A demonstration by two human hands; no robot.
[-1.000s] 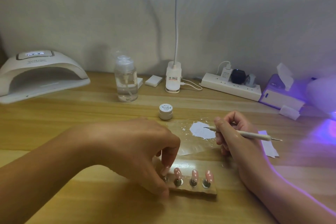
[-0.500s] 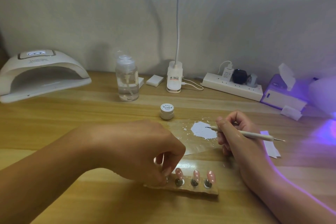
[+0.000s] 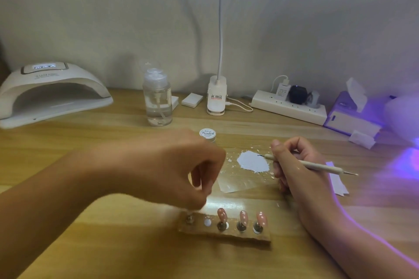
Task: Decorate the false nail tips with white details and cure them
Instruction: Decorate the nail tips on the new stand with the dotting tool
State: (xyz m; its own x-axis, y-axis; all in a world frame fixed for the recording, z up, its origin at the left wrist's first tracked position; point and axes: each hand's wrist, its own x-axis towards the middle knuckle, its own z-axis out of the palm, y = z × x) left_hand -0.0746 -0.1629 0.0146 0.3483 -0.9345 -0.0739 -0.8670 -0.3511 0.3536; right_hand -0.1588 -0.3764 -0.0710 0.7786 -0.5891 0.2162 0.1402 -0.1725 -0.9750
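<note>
A wooden holder block (image 3: 226,234) lies near the front of the table. Three pink nail tips (image 3: 243,216) with white dots stand on its right part, and one slot left of them shows bare white. My left hand (image 3: 170,165) hovers over the block's left end, its curled fingers pinching the leftmost nail tip stand (image 3: 189,218); that tip is hidden and blurred. My right hand (image 3: 292,165) grips a dotting tool (image 3: 322,166), whose front point touches the white paint patch (image 3: 252,162) on a clear sheet. The small paint jar (image 3: 208,135) stands behind.
A white curing lamp (image 3: 52,93) sits at the back left. A clear pump bottle (image 3: 157,102), a desk lamp base (image 3: 216,97), a power strip (image 3: 288,106) and a tissue box (image 3: 349,118) line the back. Purple light (image 3: 405,158) glows at the right.
My left hand has risen a little and shifted left on the block, uncovering a bare white slot. My right hand keeps the tool's point at the paint patch.
</note>
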